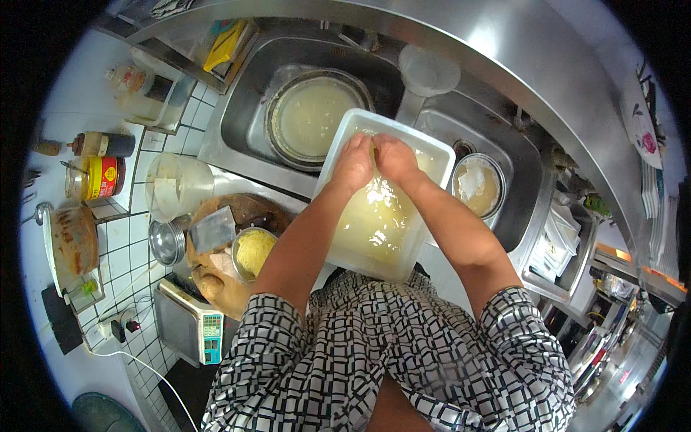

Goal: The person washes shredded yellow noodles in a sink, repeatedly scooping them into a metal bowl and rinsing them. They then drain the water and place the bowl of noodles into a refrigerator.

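A white rectangular plastic tub (441,162) stands in front of my body, across the divider and front edge of a double steel sink. Cloudy, pale yellow liquid (372,216) in it catches the light in ripples. My left hand (353,163) and my right hand (397,159) are side by side inside the tub, towards its far end. Their fingers curl down at the liquid, and the fingertips are hidden. Whether they grip anything cannot be made out.
In the left basin sits a round metal pan (318,116) of cloudy liquid; a smaller metal bowl (478,186) is in the right basin. A translucent scoop (429,70) lies behind. Left are a cleaver (212,229), a bowl of yellow shreds (255,251) and a scale (189,324).
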The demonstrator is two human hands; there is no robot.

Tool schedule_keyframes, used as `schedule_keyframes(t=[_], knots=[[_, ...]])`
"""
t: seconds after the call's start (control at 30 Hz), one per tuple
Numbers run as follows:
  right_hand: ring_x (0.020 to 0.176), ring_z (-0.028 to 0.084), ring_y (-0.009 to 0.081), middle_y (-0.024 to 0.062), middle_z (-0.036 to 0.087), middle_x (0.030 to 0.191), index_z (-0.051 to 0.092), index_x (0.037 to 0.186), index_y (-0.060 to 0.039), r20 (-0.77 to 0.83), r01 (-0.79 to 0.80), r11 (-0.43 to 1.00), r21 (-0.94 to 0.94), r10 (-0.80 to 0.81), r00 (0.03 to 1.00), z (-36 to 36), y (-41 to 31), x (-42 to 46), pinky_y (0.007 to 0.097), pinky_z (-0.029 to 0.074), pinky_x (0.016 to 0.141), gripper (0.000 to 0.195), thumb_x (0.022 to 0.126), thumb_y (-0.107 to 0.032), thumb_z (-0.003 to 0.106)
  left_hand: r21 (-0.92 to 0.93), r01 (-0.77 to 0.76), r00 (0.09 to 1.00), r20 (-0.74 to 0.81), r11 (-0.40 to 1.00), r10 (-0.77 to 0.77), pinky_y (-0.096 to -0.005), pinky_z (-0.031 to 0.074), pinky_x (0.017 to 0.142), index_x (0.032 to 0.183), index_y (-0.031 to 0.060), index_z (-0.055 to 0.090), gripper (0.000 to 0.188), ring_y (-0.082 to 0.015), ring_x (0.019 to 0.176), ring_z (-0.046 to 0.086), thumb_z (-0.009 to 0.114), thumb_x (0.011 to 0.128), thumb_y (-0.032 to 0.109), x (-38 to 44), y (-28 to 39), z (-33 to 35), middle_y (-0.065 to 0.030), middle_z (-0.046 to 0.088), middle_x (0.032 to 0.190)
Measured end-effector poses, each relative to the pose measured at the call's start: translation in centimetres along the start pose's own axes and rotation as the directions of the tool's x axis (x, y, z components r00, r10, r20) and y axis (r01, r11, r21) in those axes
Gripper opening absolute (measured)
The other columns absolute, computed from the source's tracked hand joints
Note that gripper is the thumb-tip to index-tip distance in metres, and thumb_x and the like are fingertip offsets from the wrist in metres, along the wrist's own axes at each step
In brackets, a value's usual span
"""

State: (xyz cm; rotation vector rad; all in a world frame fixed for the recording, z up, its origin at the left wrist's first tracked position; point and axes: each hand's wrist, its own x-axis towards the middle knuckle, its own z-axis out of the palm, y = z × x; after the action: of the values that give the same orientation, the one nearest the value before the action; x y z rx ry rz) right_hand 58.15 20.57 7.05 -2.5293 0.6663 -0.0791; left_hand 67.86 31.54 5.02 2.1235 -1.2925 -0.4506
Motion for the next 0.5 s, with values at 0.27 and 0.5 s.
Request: schedule_keyframes(t=[0.27,0.5], knots=[[0.117,0.053,0.0299,0.0098,0.058,0.123,0.061,0.123,-0.0157,0.058,-0.026,0.982,-0.186,0.037,0.998,2.2,1.8,-2.0,0.0463,0.043,0.097,0.038,0.085,-0.017,0.057,0.311,-0.063,0.998,0.044,0.948,0.052,-0.043,0.039,0.102,0.124,0.0061,0.055,0.043,-0.0326,0.121,0.046,0.059,0.083,0.017,-0.4,-1.5,3.1,-0.0158,0.052,0.127],[0.112,0.053,0.0331,0.0116,0.056,0.117,0.061,0.121,-0.019,0.233,-0.149,0.988,-0.043,0.154,0.96,2.4,2.3,-4.4,0.0454,0.045,0.095,0.043,0.079,-0.025,0.068,0.324,-0.067,0.987,0.157,0.944,0.016,-0.0469,0.042,0.087,0.111,0.0107,0.057,0.031,-0.0324,0.105,0.05,0.063,0.082,0.018,-4.2,0.8,0.8,-0.0117,0.052,0.108]])
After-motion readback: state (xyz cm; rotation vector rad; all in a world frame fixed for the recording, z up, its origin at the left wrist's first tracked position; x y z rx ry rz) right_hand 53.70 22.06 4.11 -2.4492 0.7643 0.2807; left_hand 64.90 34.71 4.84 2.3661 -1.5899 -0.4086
